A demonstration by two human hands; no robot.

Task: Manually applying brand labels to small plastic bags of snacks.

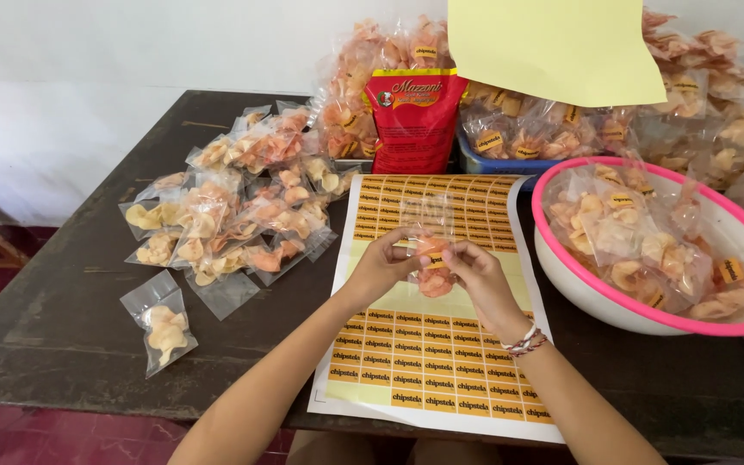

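A dark wooden table [71, 319] fills most of the view, set against a pale wall. On its right side sits a wide white basin with a pink rim [647, 320], loaded with clear packets of pale orange crackers that carry small yellow stickers. Behind it, along the back edge, more packed crackers are heaped over a blue tray [510, 164], with a red foil bag [413, 120] standing upright in front of that heap and a plain yellow paper sheet [553, 47] hanging over the top of the view. In the middle of the table lies a large sticker sheet [437, 362] printed with rows of small yellow labels, some rows already peeled away. To its left is a loose spread of unlabelled cracker packets [234, 215], and one single packet [161, 323] lies apart, nearer the front edge. Above the sticker sheet both hands meet: the left hand [385, 263] and the right hand [475, 275], which wears a beaded bracelet [525, 340] at the wrist, each pinch a small clear packet of orange crackers [430, 258] between fingertips and thumb, holding it just over the sheet
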